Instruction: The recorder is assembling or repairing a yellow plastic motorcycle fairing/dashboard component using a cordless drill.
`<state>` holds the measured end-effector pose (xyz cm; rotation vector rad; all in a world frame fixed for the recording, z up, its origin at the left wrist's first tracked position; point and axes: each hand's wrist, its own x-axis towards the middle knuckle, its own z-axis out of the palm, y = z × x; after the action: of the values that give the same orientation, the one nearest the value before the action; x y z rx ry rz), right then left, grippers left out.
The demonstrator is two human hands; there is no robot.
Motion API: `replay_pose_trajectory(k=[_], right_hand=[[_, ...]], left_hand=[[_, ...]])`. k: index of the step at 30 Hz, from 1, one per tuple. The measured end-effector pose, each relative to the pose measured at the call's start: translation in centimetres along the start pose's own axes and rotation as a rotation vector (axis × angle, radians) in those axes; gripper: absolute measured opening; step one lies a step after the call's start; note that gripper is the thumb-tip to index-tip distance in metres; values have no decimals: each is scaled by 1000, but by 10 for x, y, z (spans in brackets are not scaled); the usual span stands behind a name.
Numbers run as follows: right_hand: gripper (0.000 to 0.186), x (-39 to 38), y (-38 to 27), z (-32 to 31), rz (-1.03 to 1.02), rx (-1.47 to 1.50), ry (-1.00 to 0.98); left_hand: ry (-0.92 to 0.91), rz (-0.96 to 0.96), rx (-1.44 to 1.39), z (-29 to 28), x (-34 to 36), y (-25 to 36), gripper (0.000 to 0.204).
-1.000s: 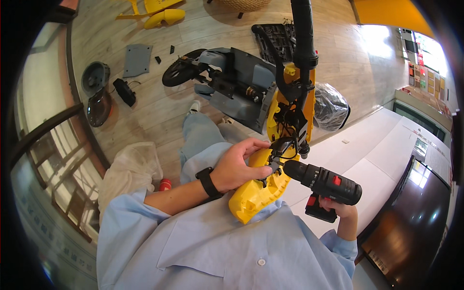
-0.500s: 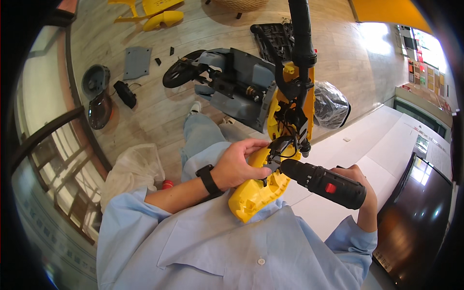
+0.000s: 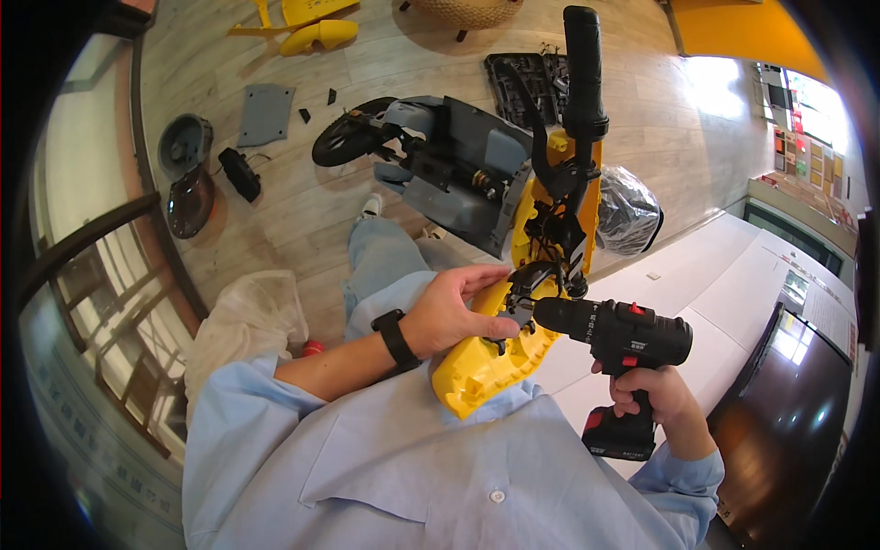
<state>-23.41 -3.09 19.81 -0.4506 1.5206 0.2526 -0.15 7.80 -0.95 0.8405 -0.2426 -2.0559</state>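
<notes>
My right hand [image 3: 662, 396] is wrapped around the grip of a black cordless drill [image 3: 632, 335] with red buttons and a battery at its base. The drill's nose points left and meets or nearly meets the dark fittings on the inner side of a yellow plastic cover [image 3: 477, 371]. Steadying that cover from the left is my left hand [image 3: 449, 312], thumb on top and fingers behind it, partly hidden. Black cables run from the cover to a partly dismantled electric scooter [image 3: 458, 174] with a yellow front and a black handlebar grip [image 3: 584, 69].
White cabinet top [image 3: 706, 284] with a dark screen [image 3: 779, 394] lies to the right. On the wooden floor are a grey panel [image 3: 266, 115], a grey round housing [image 3: 183, 147], yellow panels [image 3: 319, 35], a black tool case [image 3: 518, 82] and a plastic-wrapped item [image 3: 626, 211].
My right hand has turned the drill so its grip and battery now hang down in view. The handlebar has shifted slightly down and right in the picture. My left hand stays on the cover.
</notes>
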Motion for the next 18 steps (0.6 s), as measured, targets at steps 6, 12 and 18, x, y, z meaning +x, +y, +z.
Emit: replay_pose_trajectory(k=[6,12,18], right_hand=[[30,9,37,-34,-641,-935,52],[36,20,41,-63,-607,-1073,12],[36,9,4,-30,-841,-1131,32]], left_hand=[[-56,-29,-5,-2,2,0,87],[-66,-6,-22,-2,1,0,89],[-72,-62,-6,-1,1,5,95]])
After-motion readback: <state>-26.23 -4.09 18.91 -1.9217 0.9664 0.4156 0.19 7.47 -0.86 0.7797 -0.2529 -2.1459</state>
